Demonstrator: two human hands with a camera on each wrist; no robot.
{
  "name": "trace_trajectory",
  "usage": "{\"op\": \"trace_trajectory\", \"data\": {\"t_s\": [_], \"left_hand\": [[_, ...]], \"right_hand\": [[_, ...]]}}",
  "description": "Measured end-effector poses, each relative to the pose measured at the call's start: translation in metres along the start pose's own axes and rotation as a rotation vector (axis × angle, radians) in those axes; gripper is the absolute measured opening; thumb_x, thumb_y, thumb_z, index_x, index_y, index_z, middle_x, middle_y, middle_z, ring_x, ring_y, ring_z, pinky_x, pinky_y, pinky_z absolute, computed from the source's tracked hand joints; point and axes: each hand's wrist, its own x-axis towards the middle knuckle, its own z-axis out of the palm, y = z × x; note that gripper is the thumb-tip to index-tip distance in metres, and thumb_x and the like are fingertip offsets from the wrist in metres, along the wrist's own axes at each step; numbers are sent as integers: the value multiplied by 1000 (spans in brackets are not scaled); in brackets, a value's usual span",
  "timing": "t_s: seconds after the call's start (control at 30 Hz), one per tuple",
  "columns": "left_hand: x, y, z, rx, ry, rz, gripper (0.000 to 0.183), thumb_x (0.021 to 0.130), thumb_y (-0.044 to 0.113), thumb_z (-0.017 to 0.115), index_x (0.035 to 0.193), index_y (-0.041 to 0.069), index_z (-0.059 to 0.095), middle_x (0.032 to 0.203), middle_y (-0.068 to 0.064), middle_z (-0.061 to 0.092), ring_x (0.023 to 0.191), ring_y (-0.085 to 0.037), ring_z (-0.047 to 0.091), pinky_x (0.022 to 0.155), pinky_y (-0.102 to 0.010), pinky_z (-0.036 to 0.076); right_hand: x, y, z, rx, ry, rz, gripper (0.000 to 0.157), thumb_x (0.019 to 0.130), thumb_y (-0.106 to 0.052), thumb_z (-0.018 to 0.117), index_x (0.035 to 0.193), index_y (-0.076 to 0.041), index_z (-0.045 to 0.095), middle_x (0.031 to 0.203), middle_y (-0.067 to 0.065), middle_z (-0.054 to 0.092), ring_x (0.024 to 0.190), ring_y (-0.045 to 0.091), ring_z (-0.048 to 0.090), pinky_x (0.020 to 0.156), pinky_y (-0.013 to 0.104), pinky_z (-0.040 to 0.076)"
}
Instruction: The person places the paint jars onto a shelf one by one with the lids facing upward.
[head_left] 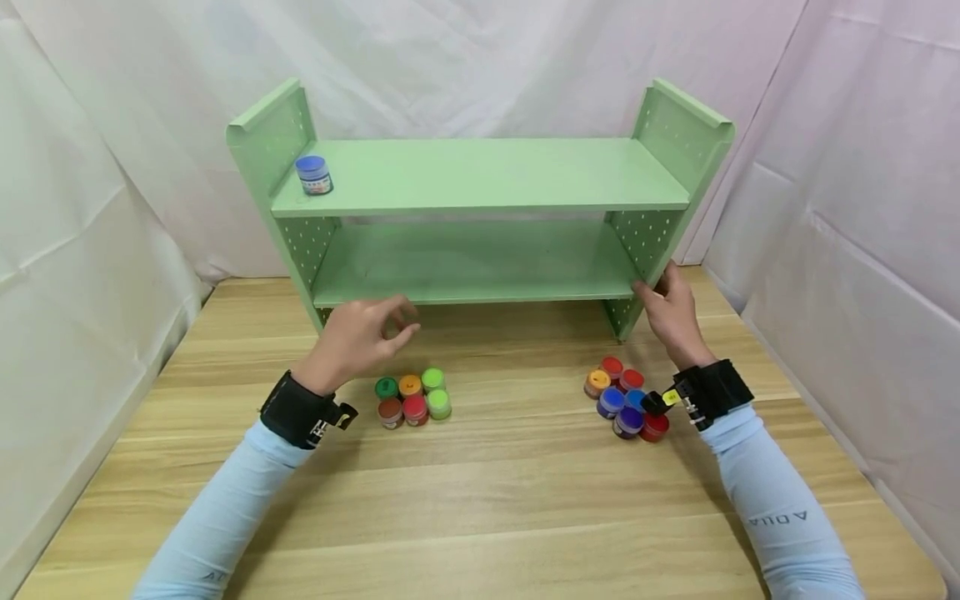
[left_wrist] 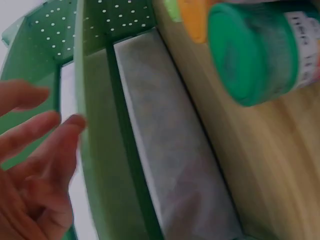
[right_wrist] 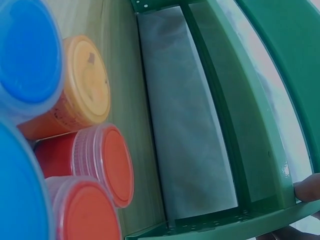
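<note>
A light green two-tier shelf point(head_left: 480, 175) with perforated side panels stands on the wooden table. My right hand point(head_left: 672, 315) grips its right side panel low down, thumb at the front by the lower tier and fingers around the outside. My left hand point(head_left: 365, 337) hovers before the lower tier's left front edge, fingers loosely bent and holding nothing. One small jar with a blue lid point(head_left: 313, 175) sits at the left end of the upper tier. Below my left hand stand several jars, among them a green-lidded jar point(left_wrist: 250, 55). Another cluster, including an orange-lidded jar point(right_wrist: 87, 80), lies near my right wrist.
The wooden tabletop point(head_left: 465, 517) spreads in front of the shelf. White cloth point(head_left: 480, 67) hangs behind and along both sides. A red-lidded jar point(head_left: 655, 427) stands at the near edge of the right cluster, by my right wrist camera.
</note>
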Motion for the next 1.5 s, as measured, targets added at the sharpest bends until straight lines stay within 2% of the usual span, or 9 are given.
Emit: {"op": "trace_trajectory", "data": {"t_s": [0.2, 0.27, 0.4, 0.53, 0.7, 0.83, 1.03, 1.37, 1.5], "left_hand": [[-5, 0, 10, -8, -255, -76, 20, 85, 30, 65, 100, 17, 67, 76, 13, 64, 63, -4, 58, 54, -25, 46], [-6, 0, 14, -6, -320, -97, 22, 85, 32, 64, 102, 18, 67, 77, 14, 64, 64, -2, 58, 56, -25, 46], [-9, 3, 22, -17, -385, -119, 28, 88, 37, 63, 105, 17, 69, 86, 10, 67, 73, -6, 62, 59, -27, 48], [-12, 6, 27, -70, -439, -126, 34, 89, 41, 60, 110, 14, 69, 94, 5, 68, 82, -11, 63, 64, -30, 50], [-15, 8, 31, -117, -527, -134, 38, 90, 40, 61, 115, 14, 67, 87, 11, 64, 69, -6, 57, 60, -28, 46], [-16, 10, 33, -135, -565, -119, 38, 90, 40, 60, 117, 14, 67, 84, 13, 62, 60, -5, 51, 55, -27, 43], [-15, 12, 36, -160, -597, -104, 30, 93, 36, 58, 114, 16, 66, 73, 9, 57, 56, -4, 45, 51, -25, 38], [-17, 7, 36, -182, -575, -157, 32, 95, 28, 58, 121, 11, 65, 65, 6, 49, 49, -4, 37, 48, -24, 33], [-17, 5, 36, -178, -563, -171, 29, 95, 25, 57, 120, 11, 65, 68, 7, 50, 51, -4, 39, 48, -24, 32]], "right_hand": [[0, 5, -2, 22, 8, 3, 55, 98, -11, 49, 149, -5, 29, 138, 22, 42, 114, 26, 44, 90, 39, 40], [0, 4, -2, 20, 11, 3, 55, 98, -11, 49, 149, -5, 29, 138, 22, 42, 113, 25, 44, 90, 39, 40], [-1, 1, -1, 17, 11, -2, 54, 98, -11, 49, 148, -3, 29, 137, 23, 42, 114, 26, 44, 90, 38, 39], [0, 0, 0, 15, 4, -8, 54, 99, -12, 47, 149, -3, 28, 137, 25, 41, 114, 27, 43, 91, 37, 38], [-1, 0, 0, 2, 2, -16, 54, 99, -12, 47, 149, -3, 28, 137, 25, 42, 112, 27, 44, 90, 37, 38], [-1, -1, 0, 3, 4, -17, 54, 99, -11, 48, 148, -3, 29, 136, 24, 43, 111, 25, 44, 89, 37, 38], [-1, -1, 0, -9, 6, -10, 54, 99, -12, 47, 149, -3, 29, 136, 24, 42, 111, 25, 44, 89, 38, 38], [-1, -1, 0, -5, 1, 8, 52, 99, -13, 47, 147, -2, 30, 137, 24, 41, 114, 28, 43, 90, 39, 37], [0, -1, 0, 1, -4, 9, 53, 99, -13, 46, 148, -3, 29, 138, 24, 40, 114, 28, 42, 91, 39, 37]]}}
